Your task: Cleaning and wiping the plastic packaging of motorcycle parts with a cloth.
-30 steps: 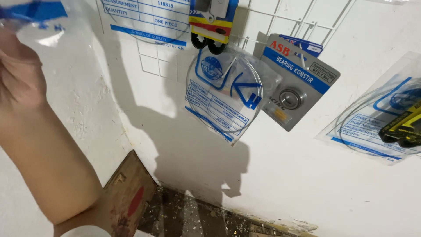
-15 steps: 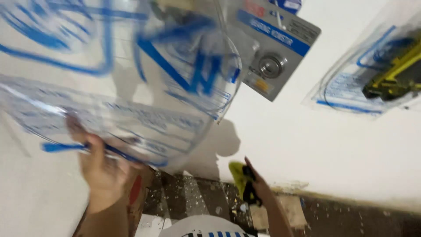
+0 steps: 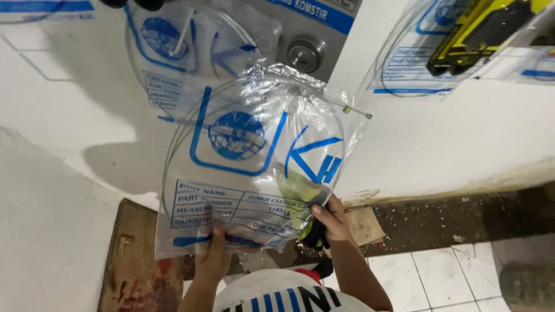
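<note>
Head view: both hands hold up a clear plastic bag (image 3: pixel 248 167) with blue printing, in front of a white wall (image 3: pixel 462 138). The left hand (image 3: pixel 213 260) pinches the bag's bottom edge, fingers closed on the plastic. The right hand (image 3: pixel 330 219) grips the bag's lower right corner with its fingers curled shut, and it also seems to hold a yellow and black tool (image 3: pixel 303 214), though the plastic partly hides that. Inside the bag lies a coiled thin wire cable (image 3: pixel 324 95), whose metal tip sticks out at the upper right.

Behind the held bag, a second printed bag (image 3: pixel 173 58) hangs on the wall, touching it from above. Beside that hangs a grey card pack with a round metal part (image 3: pixel 304 54). Further right hangs another clear bag with a yellow tool (image 3: pixel 480 32) in it. Below, a brown board (image 3: pixel 133 260) leans at the left, and white floor tiles (image 3: pixel 439 277) show at the right.
</note>
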